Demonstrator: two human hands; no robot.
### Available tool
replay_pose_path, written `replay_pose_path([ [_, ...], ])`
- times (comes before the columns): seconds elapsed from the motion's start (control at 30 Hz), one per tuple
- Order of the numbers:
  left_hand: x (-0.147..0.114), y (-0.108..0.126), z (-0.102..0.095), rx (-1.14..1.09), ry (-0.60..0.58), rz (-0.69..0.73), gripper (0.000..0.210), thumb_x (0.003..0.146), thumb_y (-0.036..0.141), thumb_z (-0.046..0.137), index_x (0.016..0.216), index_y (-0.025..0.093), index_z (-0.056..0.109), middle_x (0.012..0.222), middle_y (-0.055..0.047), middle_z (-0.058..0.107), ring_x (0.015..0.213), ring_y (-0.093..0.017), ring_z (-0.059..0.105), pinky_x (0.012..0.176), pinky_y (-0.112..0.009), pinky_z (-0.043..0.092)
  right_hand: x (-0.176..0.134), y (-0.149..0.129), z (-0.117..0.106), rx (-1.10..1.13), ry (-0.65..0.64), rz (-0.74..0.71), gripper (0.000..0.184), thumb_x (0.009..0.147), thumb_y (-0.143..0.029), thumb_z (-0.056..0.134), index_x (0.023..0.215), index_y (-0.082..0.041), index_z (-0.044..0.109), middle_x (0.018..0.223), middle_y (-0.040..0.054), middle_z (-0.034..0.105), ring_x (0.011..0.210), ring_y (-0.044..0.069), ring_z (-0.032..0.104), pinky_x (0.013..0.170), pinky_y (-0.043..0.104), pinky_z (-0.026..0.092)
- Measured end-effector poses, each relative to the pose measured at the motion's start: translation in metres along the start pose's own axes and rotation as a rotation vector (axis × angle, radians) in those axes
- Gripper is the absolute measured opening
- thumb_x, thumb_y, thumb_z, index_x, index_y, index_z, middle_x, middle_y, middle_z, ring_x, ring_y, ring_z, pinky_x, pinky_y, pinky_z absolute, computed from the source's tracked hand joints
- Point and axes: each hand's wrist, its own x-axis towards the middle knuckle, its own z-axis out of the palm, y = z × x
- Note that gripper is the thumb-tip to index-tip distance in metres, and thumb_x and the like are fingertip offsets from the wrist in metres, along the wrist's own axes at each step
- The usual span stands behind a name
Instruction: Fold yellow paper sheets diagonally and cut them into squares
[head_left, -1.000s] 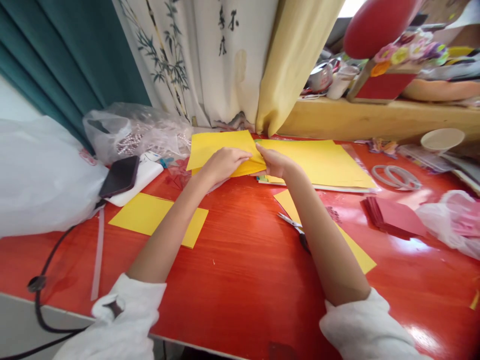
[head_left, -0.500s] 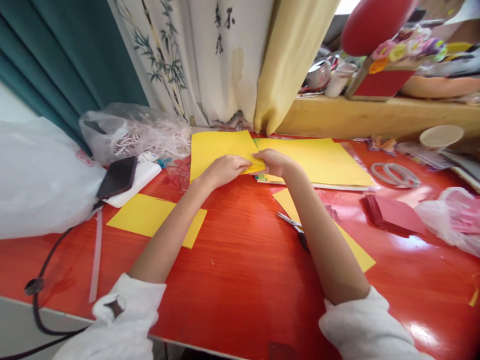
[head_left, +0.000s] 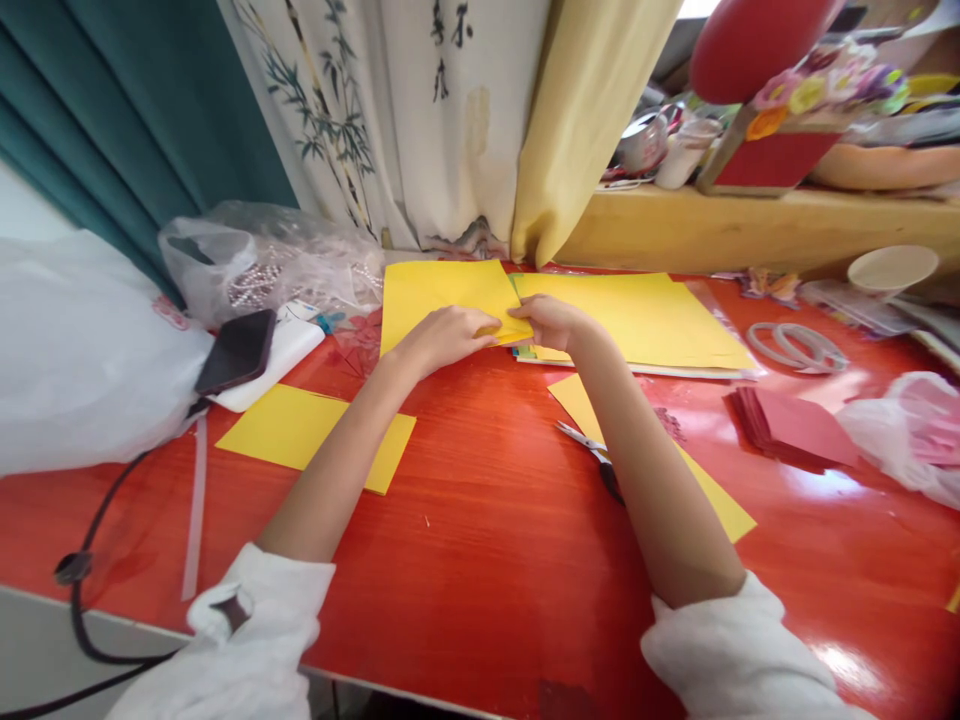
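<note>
A sheet of yellow paper [head_left: 442, 285] lies near the back of the red table, its near right corner raised in my fingers. My left hand [head_left: 451, 338] is closed on the sheet's near edge, fingertips pressed to the paper. Just right of it, my right hand [head_left: 553, 322] pinches the corner between thumb and fingers. Beside that hand, more yellow paper [head_left: 637, 310] rests on a flat pad. Scissors [head_left: 589, 440] with dark handles lie by my right forearm, partly over a yellow piece [head_left: 720, 495]. Under my left forearm is another yellow piece [head_left: 285, 425].
A black phone [head_left: 236, 352] sits on a white box at left, beside white plastic bags [head_left: 90, 350]. To the right are red paper squares [head_left: 795, 425], a clear tape-like coil [head_left: 799, 347] and a white bowl [head_left: 892, 268]. Curtains hang along the back edge.
The view has shifted very slightly. Both hands stay at the same corner of the yellow paper; the left fingers have moved a touch away from the right hand.
</note>
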Motion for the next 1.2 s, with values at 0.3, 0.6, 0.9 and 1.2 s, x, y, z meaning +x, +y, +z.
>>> replay_pose_path([
  [0.3, -0.001, -0.003, 0.000, 0.069, 0.002, 0.051, 0.030, 0.092, 0.032, 0.043, 0.112, 0.020, 0.063, 0.113, -0.005, 0.065, 0.103, -0.021, 0.060, 0.090, -0.031, 0.043, 0.000, 0.000, -0.001, 0.021, 0.000, -0.015, 0.019, 0.081, -0.002, 0.045, 0.074, -0.018, 0.052, 0.058, -0.0003, 0.057, 0.056, 0.014, 0.060, 0.065, 0.033, 0.058],
  [0.6, 0.001, -0.011, 0.004, 0.076, 0.018, 0.087, 0.031, 0.093, 0.031, 0.043, 0.115, 0.018, 0.061, 0.117, -0.006, 0.064, 0.108, -0.022, 0.059, 0.094, -0.033, 0.042, 0.002, 0.002, -0.003, 0.018, -0.003, -0.028, 0.016, 0.081, -0.003, 0.047, 0.080, -0.019, 0.054, 0.068, 0.0016, 0.063, 0.065, 0.016, 0.065, 0.070, 0.037, 0.058],
  [0.9, 0.000, -0.013, 0.007, 0.097, 0.057, 0.107, 0.032, 0.094, 0.033, 0.041, 0.114, 0.019, 0.062, 0.115, -0.004, 0.066, 0.103, -0.020, 0.062, 0.089, -0.029, 0.045, 0.002, 0.002, -0.004, -0.006, -0.023, -0.012, 0.018, 0.083, -0.004, 0.045, 0.086, -0.017, 0.058, 0.075, 0.0053, 0.068, 0.070, 0.016, 0.067, 0.066, 0.032, 0.059],
  [1.2, -0.005, -0.006, 0.003, 0.187, 0.186, 0.084, 0.033, 0.096, 0.032, 0.037, 0.110, 0.019, 0.064, 0.104, -0.007, 0.070, 0.095, -0.022, 0.065, 0.080, -0.032, 0.046, 0.003, 0.001, -0.004, -0.018, -0.031, 0.003, 0.015, 0.087, -0.012, 0.044, 0.085, -0.017, 0.058, 0.073, 0.0053, 0.068, 0.072, 0.017, 0.067, 0.065, 0.030, 0.059],
])
